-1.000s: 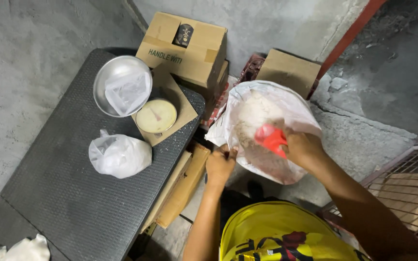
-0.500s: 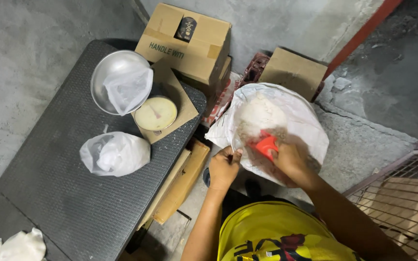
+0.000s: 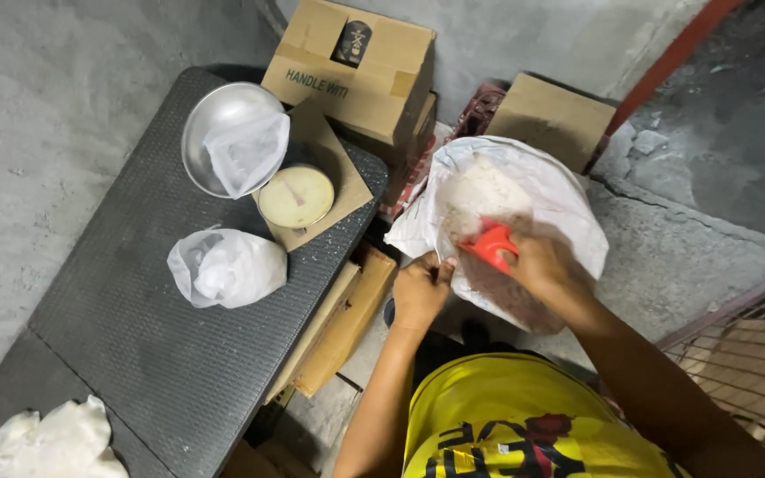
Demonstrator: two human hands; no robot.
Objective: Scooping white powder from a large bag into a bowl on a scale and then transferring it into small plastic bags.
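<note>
The right hand (image 3: 544,268) is shut tight around a red scoop (image 3: 489,244). The scoop is down inside a big white sack (image 3: 568,208) that stands open on the floor. The scoop is pushed into the pale stuff in the sack. The left hand (image 3: 420,292) pinches the near edge of the sack between thumb and fingers, and it holds the mouth of the sack open. The two hands are close to each other but they do not touch.

Behind the sack there is a brown cardboard box (image 3: 552,117). A bigger cardboard box (image 3: 356,66) stands by the wall to the left of it.

To the left of the hands there is a dark desk (image 3: 126,345) with a bumpy top. A small white plastic bag (image 3: 226,267) sits on it, filled and round. Past that bag there is a kitchen scale (image 3: 297,196) with a round dial. Its shiny metal bowl (image 3: 204,133) has a thin clear bag (image 3: 248,150) lying in it. At the near corner of the desk there is a bunch of crumpled white bags (image 3: 50,443)
</note>
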